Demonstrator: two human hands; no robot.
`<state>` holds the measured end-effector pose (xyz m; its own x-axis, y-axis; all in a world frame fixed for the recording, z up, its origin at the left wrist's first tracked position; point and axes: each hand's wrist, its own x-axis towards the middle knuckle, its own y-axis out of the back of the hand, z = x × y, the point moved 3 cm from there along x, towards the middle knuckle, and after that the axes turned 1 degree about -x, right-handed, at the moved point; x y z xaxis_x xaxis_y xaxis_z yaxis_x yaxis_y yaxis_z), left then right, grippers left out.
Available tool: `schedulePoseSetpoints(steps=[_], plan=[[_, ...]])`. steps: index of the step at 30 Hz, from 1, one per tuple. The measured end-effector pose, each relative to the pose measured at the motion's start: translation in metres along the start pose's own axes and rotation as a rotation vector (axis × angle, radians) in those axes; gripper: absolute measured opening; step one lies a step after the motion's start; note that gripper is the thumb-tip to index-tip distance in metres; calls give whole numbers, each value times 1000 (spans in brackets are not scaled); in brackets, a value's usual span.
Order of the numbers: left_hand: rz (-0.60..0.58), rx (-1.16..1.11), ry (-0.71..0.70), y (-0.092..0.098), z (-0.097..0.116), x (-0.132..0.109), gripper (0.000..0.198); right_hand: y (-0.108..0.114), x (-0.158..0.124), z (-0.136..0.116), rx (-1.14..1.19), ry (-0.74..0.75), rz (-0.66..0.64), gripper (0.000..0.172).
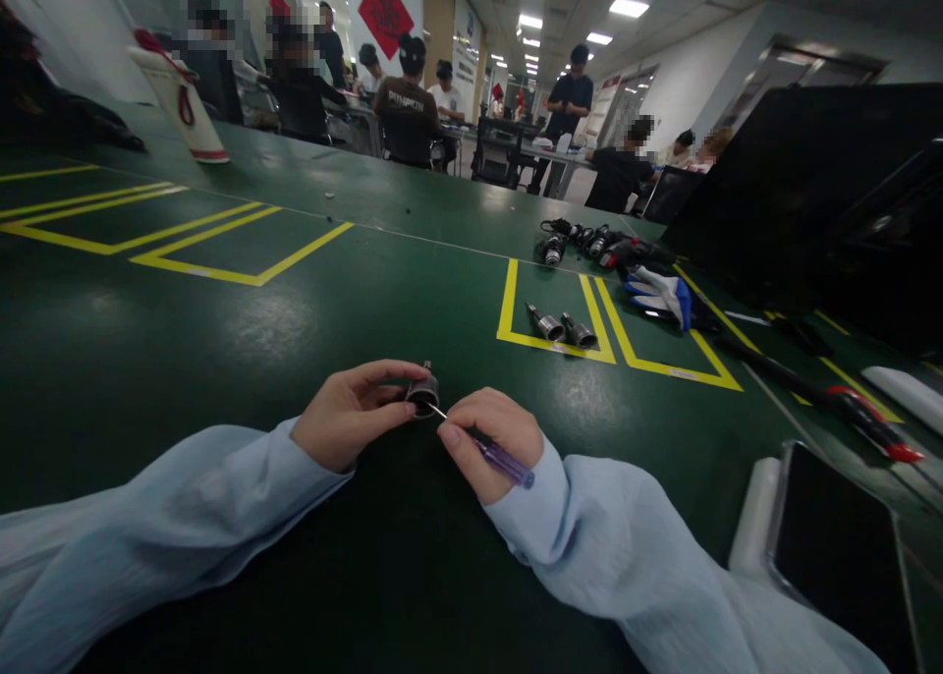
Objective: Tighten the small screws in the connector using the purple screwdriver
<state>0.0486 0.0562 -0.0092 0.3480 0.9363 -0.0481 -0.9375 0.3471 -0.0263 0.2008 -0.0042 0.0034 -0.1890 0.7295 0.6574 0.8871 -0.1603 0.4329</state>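
Observation:
My left hand (352, 411) pinches a small dark cylindrical metal part (423, 395) just above the green table (221, 360). My right hand (490, 438) grips a thin screwdriver with a purple handle (505, 462); its metal tip points into the part's rim. Both hands rest close together near the table's front edge. Both arms wear pale blue sleeves.
Two similar metal parts (564, 328) lie in a yellow-taped box ahead. Several more parts (582, 244) and a blue-white glove (659, 296) lie farther right. A phone (840, 546), a red-handled tool (869, 419) and a black case (810, 193) are at right. People sit at far tables.

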Motion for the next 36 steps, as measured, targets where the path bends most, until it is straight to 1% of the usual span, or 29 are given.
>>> schedulePoseSetpoints(steps=[7,11,15,22,25,29,36], plan=[[24,19,-11,-1,3,-2,27,-7,-1,-5,-118,159,-75,11],[39,40,-25,-2,5,-3,24,-8,-1,-8,-167,206,-91,11],[65,74,-52,-3,6,-4,19,-9,-1,-9,-193,263,-81,11],[54,77,-79,-6,10,-4,15,-7,-1,-13,-201,275,-124,12],[56,70,-79,-6,10,-4,14,-7,-2,-14,-217,290,-115,12],[58,79,-85,-5,9,-4,12,-9,-2,-12,-249,261,-99,12],[36,110,-163,-4,9,-7,12,-7,-2,-13,-223,264,-89,12]])
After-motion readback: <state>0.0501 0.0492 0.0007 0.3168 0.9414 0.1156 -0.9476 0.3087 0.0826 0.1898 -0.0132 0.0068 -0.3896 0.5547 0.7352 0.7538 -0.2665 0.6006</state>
